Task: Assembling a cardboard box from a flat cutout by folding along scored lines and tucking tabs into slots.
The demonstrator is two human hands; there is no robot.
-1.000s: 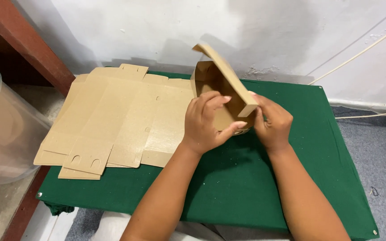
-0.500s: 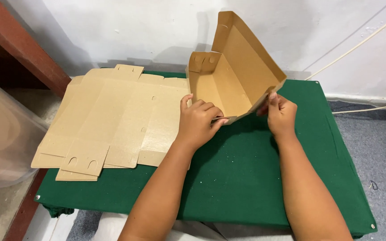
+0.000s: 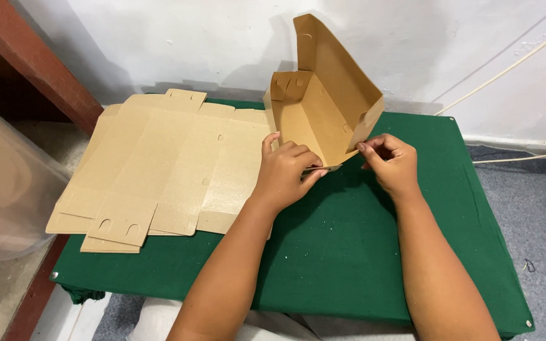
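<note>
A half-folded brown cardboard box (image 3: 323, 101) stands open at the back of the green table (image 3: 349, 252), its lid flap raised against the wall. My left hand (image 3: 285, 170) grips the box's near left edge, thumb and fingers pinching a flap at the front corner. My right hand (image 3: 390, 161) pinches the near right corner of the same box. A pile of flat unfolded cardboard blanks (image 3: 159, 170) lies to the left of the box, just beside my left hand.
A translucent plastic tub (image 3: 4, 183) with a green lid stands on the floor at the left. A dark wooden beam (image 3: 39, 63) slants behind it. A white wall runs behind the table, with a cord (image 3: 507, 66) along it at right.
The box was held closed and tilted between both hands; now it sits opened on the table with the lid up, and both hands have moved down to its front corners.
</note>
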